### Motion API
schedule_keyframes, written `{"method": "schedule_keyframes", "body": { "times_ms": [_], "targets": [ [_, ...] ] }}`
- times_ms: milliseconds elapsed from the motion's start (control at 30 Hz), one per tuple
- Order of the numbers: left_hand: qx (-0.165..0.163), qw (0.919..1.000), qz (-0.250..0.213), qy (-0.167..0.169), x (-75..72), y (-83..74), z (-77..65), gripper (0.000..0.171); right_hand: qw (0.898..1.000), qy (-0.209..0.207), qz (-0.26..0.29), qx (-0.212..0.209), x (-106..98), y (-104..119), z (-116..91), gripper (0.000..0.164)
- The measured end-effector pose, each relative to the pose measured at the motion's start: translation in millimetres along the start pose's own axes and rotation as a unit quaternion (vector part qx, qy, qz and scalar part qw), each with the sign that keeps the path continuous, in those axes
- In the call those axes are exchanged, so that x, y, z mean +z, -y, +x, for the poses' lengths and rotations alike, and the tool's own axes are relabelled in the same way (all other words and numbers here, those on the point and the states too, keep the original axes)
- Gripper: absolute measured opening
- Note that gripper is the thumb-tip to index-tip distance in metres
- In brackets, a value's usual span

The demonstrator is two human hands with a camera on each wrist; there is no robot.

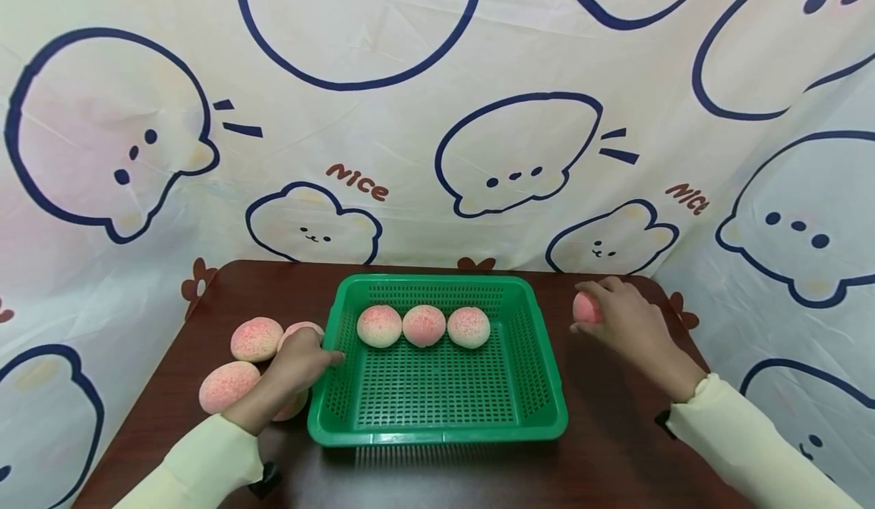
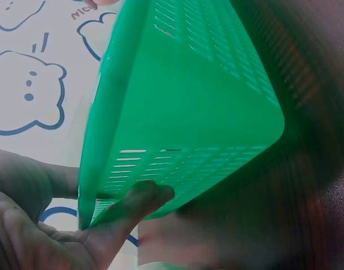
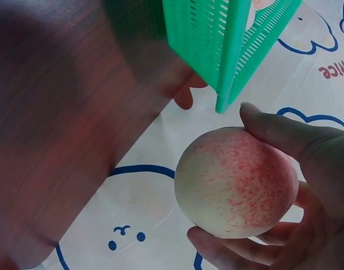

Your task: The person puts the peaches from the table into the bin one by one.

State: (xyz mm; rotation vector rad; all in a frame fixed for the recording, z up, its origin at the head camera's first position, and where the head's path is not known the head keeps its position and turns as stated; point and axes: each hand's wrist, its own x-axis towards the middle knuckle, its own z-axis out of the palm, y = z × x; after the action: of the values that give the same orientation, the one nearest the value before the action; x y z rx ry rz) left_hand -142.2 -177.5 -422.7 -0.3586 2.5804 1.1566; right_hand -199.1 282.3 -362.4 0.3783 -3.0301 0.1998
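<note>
The held peach (image 1: 585, 308) is positioned right of the green basket (image 1: 437, 438), toward the table's far right. My right hand (image 1: 629, 323) secures it, fingers parted to its width and curled around it. My left hand (image 1: 298, 363) clamps the basket's left rim between thumb and fingers. Inside, three peaches (image 1: 424, 326) form a row across the far half. Loose peaches (image 1: 229, 387) lie left of the basket on the table (image 1: 615, 448).
</note>
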Motion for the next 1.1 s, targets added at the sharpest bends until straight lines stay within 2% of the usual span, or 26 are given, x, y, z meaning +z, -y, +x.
{"method": "schedule_keyframes", "body": {
  "times_ms": [200, 633, 1100],
  "targets": [
    [-0.001, 1.0000, 0.004, 0.000, -0.4, -0.5, -0.6, 0.020, 1.000, -0.014, 0.008, -0.008, -3, 9, 3, 0.069],
    [0.002, 0.9999, 0.010, -0.004, -0.8, -2.6, -2.1, 0.018, 1.000, -0.011, 0.022, -0.014, 1, 27, 8, 0.072],
    [0.006, 1.0000, 0.005, -0.004, -0.1, -3.2, -3.4, 0.017, 0.999, -0.014, 0.033, -0.036, 3, 49, 15, 0.067]
  ]
}}
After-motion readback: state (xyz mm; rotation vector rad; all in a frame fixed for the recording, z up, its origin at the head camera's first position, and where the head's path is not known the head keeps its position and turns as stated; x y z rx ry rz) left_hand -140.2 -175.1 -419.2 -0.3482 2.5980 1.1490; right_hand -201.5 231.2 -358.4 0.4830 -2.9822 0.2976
